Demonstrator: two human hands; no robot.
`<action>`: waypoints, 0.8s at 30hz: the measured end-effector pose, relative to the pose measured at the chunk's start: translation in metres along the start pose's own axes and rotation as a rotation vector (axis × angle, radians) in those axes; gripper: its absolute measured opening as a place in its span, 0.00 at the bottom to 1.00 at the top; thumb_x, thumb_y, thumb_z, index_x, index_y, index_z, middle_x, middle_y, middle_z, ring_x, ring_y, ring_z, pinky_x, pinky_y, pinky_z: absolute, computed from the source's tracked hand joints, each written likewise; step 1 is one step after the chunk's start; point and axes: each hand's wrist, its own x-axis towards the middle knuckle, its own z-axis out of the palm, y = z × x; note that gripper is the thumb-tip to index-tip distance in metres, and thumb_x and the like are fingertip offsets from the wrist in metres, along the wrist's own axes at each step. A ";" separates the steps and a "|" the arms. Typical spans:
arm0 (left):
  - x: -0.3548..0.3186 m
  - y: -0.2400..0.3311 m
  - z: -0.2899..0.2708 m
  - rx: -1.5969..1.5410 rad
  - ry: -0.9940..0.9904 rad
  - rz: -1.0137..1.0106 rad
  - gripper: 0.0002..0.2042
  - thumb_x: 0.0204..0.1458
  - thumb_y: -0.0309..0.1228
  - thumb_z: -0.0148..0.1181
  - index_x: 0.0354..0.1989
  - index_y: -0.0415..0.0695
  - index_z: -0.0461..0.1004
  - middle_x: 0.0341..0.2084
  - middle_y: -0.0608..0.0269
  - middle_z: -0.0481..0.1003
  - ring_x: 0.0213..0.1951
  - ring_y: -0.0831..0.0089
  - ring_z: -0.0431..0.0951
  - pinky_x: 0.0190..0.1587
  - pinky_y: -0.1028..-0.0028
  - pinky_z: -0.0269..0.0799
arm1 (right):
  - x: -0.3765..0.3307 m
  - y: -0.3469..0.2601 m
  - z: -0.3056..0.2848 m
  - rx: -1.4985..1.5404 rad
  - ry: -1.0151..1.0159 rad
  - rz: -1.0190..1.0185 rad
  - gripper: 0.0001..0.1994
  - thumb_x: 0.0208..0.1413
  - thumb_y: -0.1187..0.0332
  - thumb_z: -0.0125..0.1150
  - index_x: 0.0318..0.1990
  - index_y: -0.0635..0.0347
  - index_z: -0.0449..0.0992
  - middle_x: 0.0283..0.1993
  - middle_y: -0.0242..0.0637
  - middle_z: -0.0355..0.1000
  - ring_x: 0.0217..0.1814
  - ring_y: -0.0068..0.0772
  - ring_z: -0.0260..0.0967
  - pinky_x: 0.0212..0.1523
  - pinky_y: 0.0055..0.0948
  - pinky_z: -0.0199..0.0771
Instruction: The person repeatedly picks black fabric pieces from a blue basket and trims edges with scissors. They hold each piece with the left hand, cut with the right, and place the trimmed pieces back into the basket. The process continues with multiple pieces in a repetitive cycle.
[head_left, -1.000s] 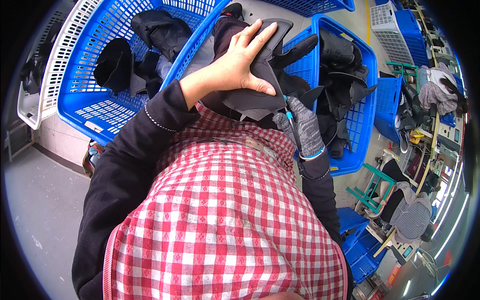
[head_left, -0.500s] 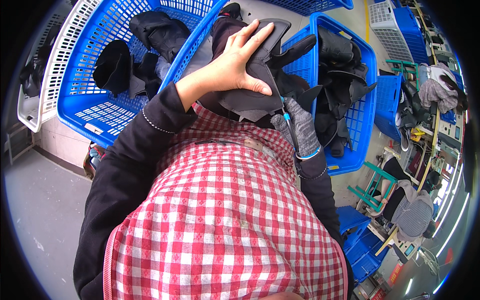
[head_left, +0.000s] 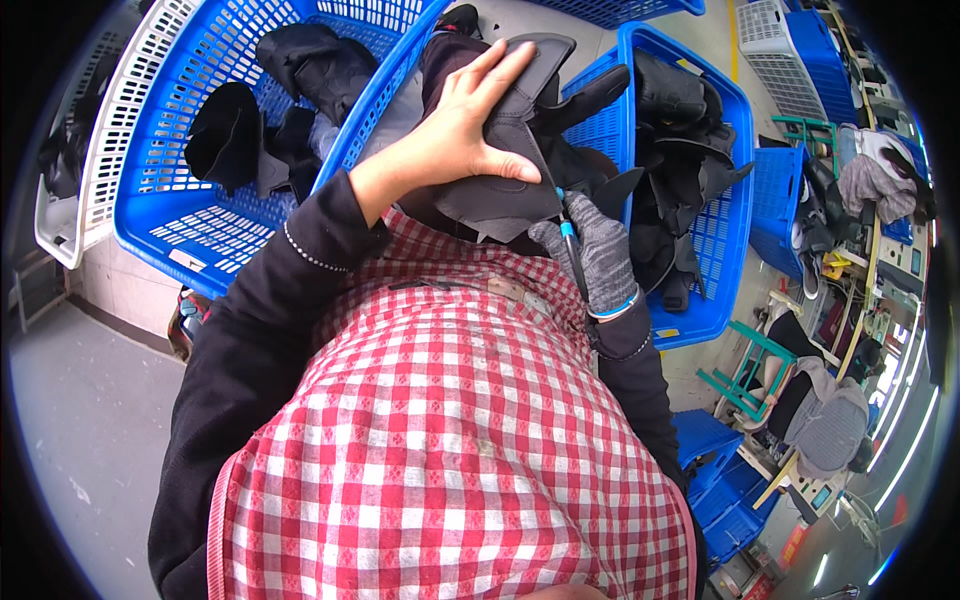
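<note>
Across my lap lies a black shoe upper, a flat stitched piece with a strap-like part sticking out on the right. My bare left hand presses on top of it, fingers spread and thumb stretched to the right. At the piece's right edge, my right hand, in a grey knit glove, is closed around a slim pen-like tool with a light-blue band. The tool points up, its tip touching or very close to the edge; which of these I cannot tell.
A blue basket with black pieces stands left; another blue basket, filled with black uppers, stands close on the right. A red-checked apron covers my front. Farther right are a green stool frame and stacked blue crates.
The upper and my left hand have shifted slightly up and left. The tool has tilted a little, and the gloved thumb has moved slightly left.
</note>
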 end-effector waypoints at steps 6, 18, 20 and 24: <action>-0.083 0.030 -0.020 -0.045 0.232 -0.650 0.25 0.55 0.44 0.73 0.46 0.36 0.70 0.41 0.53 0.73 0.43 0.61 0.75 0.46 0.65 0.73 | -0.001 0.001 0.001 0.003 0.050 -0.056 0.21 0.55 0.61 0.76 0.50 0.64 0.80 0.38 0.49 0.82 0.39 0.47 0.83 0.39 0.36 0.80; -0.001 0.083 -0.051 -1.265 0.342 -0.738 0.21 0.54 0.22 0.68 0.57 0.37 0.75 0.49 0.57 0.81 0.49 0.64 0.83 0.55 0.62 0.79 | -0.003 -0.003 0.001 0.092 0.149 -0.104 0.17 0.60 0.66 0.72 0.52 0.64 0.77 0.33 0.36 0.78 0.33 0.23 0.76 0.32 0.25 0.75; 0.023 0.087 -0.095 -0.925 0.153 -0.349 0.17 0.51 0.25 0.72 0.49 0.35 0.79 0.42 0.55 0.83 0.42 0.67 0.85 0.47 0.68 0.82 | -0.018 0.000 -0.011 0.746 0.084 0.110 0.15 0.62 0.70 0.69 0.54 0.63 0.77 0.40 0.37 0.78 0.35 0.24 0.75 0.35 0.22 0.77; 0.083 0.080 -0.132 -0.514 0.062 -0.252 0.23 0.53 0.28 0.71 0.55 0.30 0.74 0.44 0.54 0.81 0.44 0.68 0.81 0.47 0.71 0.76 | -0.036 0.007 -0.016 1.145 -0.074 0.127 0.16 0.67 0.69 0.62 0.59 0.62 0.73 0.47 0.38 0.76 0.42 0.24 0.77 0.44 0.20 0.83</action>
